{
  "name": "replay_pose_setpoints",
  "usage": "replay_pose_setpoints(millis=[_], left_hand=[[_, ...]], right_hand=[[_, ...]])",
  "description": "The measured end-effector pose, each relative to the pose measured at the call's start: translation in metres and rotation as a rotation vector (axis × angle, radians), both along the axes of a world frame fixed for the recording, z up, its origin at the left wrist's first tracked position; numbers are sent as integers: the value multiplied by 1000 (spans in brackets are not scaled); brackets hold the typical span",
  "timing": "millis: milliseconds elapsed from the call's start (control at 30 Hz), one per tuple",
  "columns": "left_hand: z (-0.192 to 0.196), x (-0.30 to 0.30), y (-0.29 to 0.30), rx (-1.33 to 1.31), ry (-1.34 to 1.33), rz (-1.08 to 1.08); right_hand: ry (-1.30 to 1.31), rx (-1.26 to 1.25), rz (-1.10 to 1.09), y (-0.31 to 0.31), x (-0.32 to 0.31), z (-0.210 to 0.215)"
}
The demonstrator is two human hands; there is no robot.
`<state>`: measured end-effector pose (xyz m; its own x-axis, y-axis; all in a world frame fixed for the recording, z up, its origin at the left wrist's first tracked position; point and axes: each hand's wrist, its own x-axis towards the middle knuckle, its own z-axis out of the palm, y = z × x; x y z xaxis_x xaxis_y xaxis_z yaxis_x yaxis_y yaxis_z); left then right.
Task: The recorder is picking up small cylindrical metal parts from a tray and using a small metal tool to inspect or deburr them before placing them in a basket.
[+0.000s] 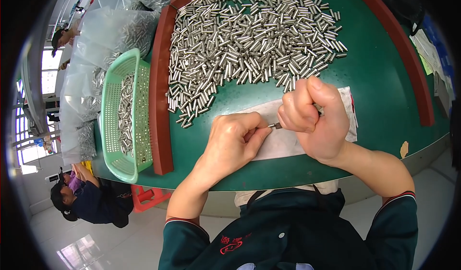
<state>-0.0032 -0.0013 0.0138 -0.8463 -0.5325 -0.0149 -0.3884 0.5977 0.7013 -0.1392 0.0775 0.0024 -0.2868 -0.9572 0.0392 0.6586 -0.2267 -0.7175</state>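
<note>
Above a flat white cloth (pixel 284 146) on the smooth green table (pixel 391 97), the left hand's grip (pixel 234 138) is pinching a small, silver, cylindrical metal pin (pixel 272 125); the right hand's grip (pixel 319 120) is clasping a dark, slender tool (pixel 278 125), mostly hidden. The pin is probably proving light, rigid and slippery, its sides offering the surest hold.

Bright light, blown-out windows (pixel 49 82), floor (pixel 79 252) glare, fisheye-bent edges
</note>
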Motion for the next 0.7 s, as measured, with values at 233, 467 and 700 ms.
replay_pose_setpoints(millis=[233,467,700], left_hand=[[-1,0,1,39,-12,24],[-5,2,-1,81,29,17],[-3,2,-1,7,45,17]], right_hand=[[21,-15,-18,0,2,0],[102,10,-52,-1,11,1],[158,-122,-95,-1,4,10]])
